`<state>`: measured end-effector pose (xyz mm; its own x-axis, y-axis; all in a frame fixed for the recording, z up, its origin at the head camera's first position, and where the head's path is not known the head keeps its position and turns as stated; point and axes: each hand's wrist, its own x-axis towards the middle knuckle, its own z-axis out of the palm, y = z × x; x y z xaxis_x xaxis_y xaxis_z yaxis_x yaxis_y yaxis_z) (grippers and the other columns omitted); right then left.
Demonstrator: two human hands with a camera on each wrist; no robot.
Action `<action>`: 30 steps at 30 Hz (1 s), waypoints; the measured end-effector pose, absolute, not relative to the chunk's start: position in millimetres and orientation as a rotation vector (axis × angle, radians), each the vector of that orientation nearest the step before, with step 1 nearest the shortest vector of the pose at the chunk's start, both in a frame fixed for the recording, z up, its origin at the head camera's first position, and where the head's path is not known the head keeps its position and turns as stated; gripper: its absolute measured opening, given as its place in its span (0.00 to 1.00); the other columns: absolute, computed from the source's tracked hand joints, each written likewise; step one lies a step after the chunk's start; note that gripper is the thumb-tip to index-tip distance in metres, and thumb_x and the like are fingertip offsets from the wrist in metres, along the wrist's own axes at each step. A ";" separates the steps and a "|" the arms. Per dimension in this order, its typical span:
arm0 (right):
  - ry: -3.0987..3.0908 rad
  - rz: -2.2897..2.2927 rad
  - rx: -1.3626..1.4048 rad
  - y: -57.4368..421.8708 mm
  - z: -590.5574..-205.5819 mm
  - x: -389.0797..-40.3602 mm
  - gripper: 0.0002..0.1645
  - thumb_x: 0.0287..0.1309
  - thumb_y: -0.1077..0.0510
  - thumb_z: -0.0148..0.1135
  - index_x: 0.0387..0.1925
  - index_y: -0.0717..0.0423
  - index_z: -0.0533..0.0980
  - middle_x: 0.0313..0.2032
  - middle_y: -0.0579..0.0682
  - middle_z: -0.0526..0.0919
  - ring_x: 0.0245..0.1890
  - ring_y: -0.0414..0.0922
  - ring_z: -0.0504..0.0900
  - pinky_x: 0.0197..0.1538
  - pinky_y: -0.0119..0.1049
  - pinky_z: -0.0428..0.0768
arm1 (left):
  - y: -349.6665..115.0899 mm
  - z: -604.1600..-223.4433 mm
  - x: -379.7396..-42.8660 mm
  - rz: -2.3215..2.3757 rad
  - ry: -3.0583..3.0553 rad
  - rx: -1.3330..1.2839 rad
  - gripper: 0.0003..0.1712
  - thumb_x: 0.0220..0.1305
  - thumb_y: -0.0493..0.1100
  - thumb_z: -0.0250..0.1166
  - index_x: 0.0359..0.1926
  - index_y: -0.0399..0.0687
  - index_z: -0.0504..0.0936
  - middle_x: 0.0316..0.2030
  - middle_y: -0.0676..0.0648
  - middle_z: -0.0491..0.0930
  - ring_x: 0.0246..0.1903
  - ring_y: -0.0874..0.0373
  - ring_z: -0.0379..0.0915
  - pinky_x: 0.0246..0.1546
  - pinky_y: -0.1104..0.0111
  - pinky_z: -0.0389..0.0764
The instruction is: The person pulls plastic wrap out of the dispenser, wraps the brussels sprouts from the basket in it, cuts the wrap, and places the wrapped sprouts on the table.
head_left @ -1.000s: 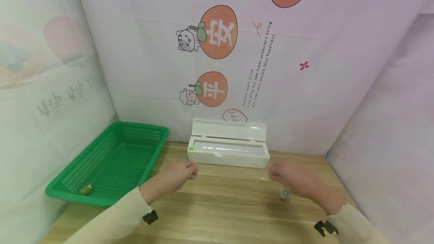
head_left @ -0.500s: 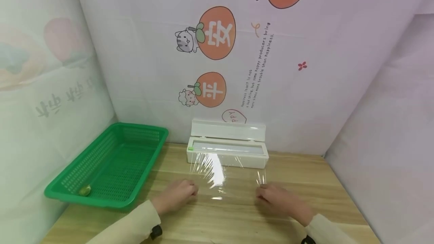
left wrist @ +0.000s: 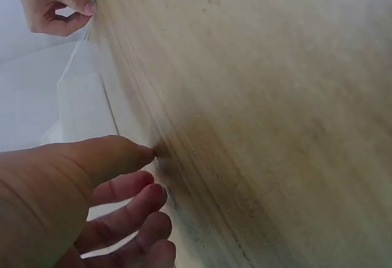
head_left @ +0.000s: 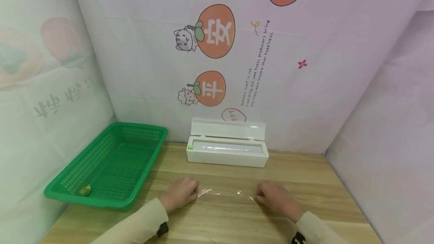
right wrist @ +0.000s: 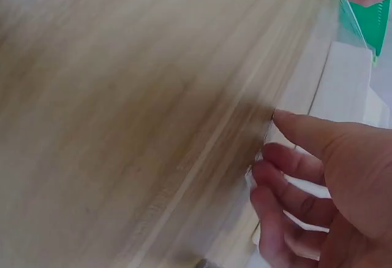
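My left hand (head_left: 181, 193) and right hand (head_left: 274, 197) are low over the wooden table, pinching the near edge of a sheet of clear cling film (head_left: 217, 194) stretched between them. Only glints show the film, so how it runs toward the box is hard to see. In the left wrist view the thumb and curled fingers (left wrist: 131, 213) meet at the film's edge. The right wrist view shows crumpled film (right wrist: 250, 176) at my right fingertips. Behind the hands stands a white cling film box (head_left: 225, 158), its lid (head_left: 228, 129) raised.
A green plastic basket (head_left: 156, 153) stands at the left, with a small yellow-green object (head_left: 84, 190) in its near corner. Mostly hidden behind my right hand is a small pale object (head_left: 286, 189). Printed white cloth (head_left: 298, 116) walls the table's back and sides.
Both hands came down and toward the front from beside the box, drawing film out between them. Over the last half second they have barely moved, and the bright film glints near the box are gone.
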<state>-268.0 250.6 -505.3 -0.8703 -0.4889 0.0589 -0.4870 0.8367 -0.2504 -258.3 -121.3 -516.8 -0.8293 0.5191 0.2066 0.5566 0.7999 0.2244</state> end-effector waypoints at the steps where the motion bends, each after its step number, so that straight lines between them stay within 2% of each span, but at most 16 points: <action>1: 3.011 -0.401 -0.754 251.6 -505.0 -267.4 0.16 0.61 0.52 0.76 0.21 0.44 0.77 0.22 0.37 0.76 0.22 0.34 0.69 0.25 0.30 0.70 | -121.7 -516.0 -257.8 -0.432 -2.862 -0.837 0.11 0.59 0.38 0.75 0.27 0.51 0.80 0.22 0.57 0.78 0.20 0.68 0.65 0.20 0.74 0.69; 6: 2.961 -0.447 -0.575 257.2 -499.2 -263.1 0.26 0.61 0.50 0.76 0.15 0.45 0.69 0.17 0.38 0.69 0.18 0.36 0.65 0.21 0.30 0.62 | -128.1 -514.4 -255.2 -0.498 -2.950 -0.732 0.17 0.56 0.40 0.75 0.22 0.53 0.73 0.19 0.58 0.70 0.20 0.65 0.61 0.20 0.72 0.65; 11: 2.924 -0.458 -0.451 258.1 -477.4 -259.5 0.20 0.58 0.54 0.77 0.21 0.50 0.72 0.21 0.43 0.74 0.23 0.41 0.70 0.26 0.33 0.69 | -132.5 -504.5 -255.1 -0.559 -2.987 -0.692 0.17 0.58 0.39 0.73 0.21 0.52 0.73 0.18 0.57 0.71 0.19 0.64 0.62 0.19 0.71 0.65; 18: 2.954 -0.558 -0.793 261.3 -473.9 -275.2 0.12 0.56 0.64 0.75 0.25 0.52 0.77 0.24 0.43 0.80 0.26 0.37 0.74 0.29 0.30 0.76 | -125.0 -496.8 -272.1 -0.654 -2.892 -0.783 0.08 0.58 0.35 0.72 0.28 0.47 0.80 0.26 0.55 0.77 0.27 0.64 0.69 0.28 0.71 0.74; 22: 2.889 -0.584 -0.898 263.4 -485.1 -278.6 0.10 0.54 0.63 0.78 0.29 0.54 0.80 0.28 0.45 0.83 0.29 0.37 0.77 0.32 0.30 0.79 | -123.9 -504.4 -275.6 -0.686 -2.934 -0.809 0.07 0.58 0.35 0.73 0.29 0.45 0.81 0.28 0.53 0.78 0.28 0.63 0.68 0.29 0.70 0.74; 26: 2.858 -0.590 -0.945 266.6 -494.8 -280.3 0.07 0.56 0.61 0.77 0.30 0.54 0.82 0.30 0.46 0.85 0.31 0.38 0.80 0.35 0.31 0.82 | -125.8 -509.1 -274.1 -0.726 -2.985 -0.789 0.09 0.57 0.36 0.75 0.28 0.45 0.81 0.27 0.52 0.77 0.28 0.62 0.67 0.28 0.70 0.73; 30: 2.907 -0.579 -0.904 270.4 -497.9 -282.6 0.06 0.58 0.60 0.75 0.31 0.52 0.82 0.30 0.42 0.84 0.32 0.35 0.78 0.37 0.31 0.81 | -128.3 -507.5 -272.7 -0.741 -2.977 -0.776 0.08 0.56 0.36 0.75 0.29 0.44 0.81 0.29 0.51 0.78 0.29 0.61 0.69 0.30 0.69 0.75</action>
<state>-282.6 270.4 -497.9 -0.8290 -0.5550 0.0691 -0.5392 0.7602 -0.3625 -272.7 -128.3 -507.5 -0.8796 0.4664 0.0937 0.4559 0.7702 0.4461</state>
